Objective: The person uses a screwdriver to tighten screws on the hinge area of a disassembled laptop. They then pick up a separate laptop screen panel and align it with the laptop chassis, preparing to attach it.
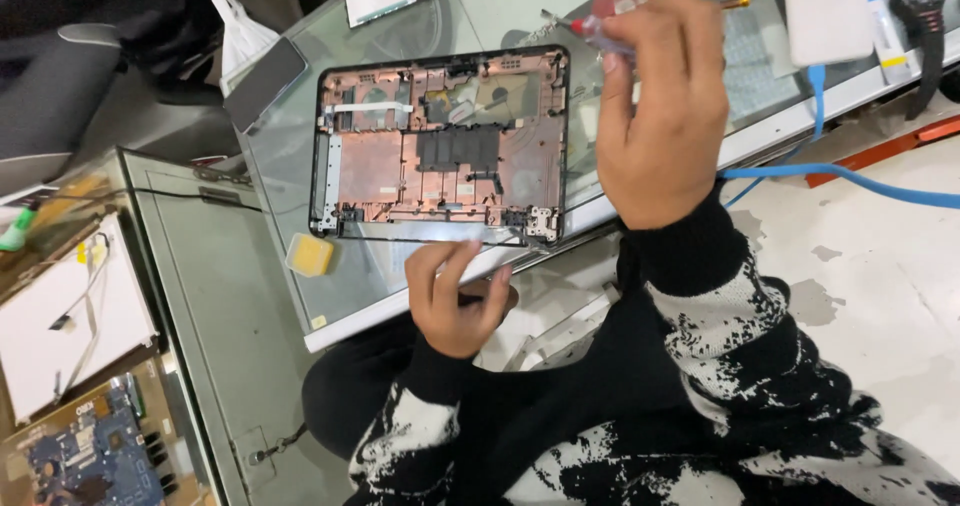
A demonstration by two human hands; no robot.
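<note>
A glass table (pixel 300 236) carries an open laptop shell (pixel 440 146), inner side up, near its front edge. The right hand (pixel 660 106) hovers beside the shell, fingers closed around a red-and-clear screwdriver (pixel 605 11). The left hand (pixel 455 296) hangs below the shell's front edge, fingers loosely curled, holding nothing. A small yellow block (pixel 310 254) lies left of it.

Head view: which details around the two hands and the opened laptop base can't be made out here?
- Right hand: screwdriver mostly covered by fingers, motion-blurred; tip unclear.
- Left hand: whether the curled fingers pinch anything is too small to tell.
- Laptop base: screws too small to see.
- White box: cut by the top edge.
</note>
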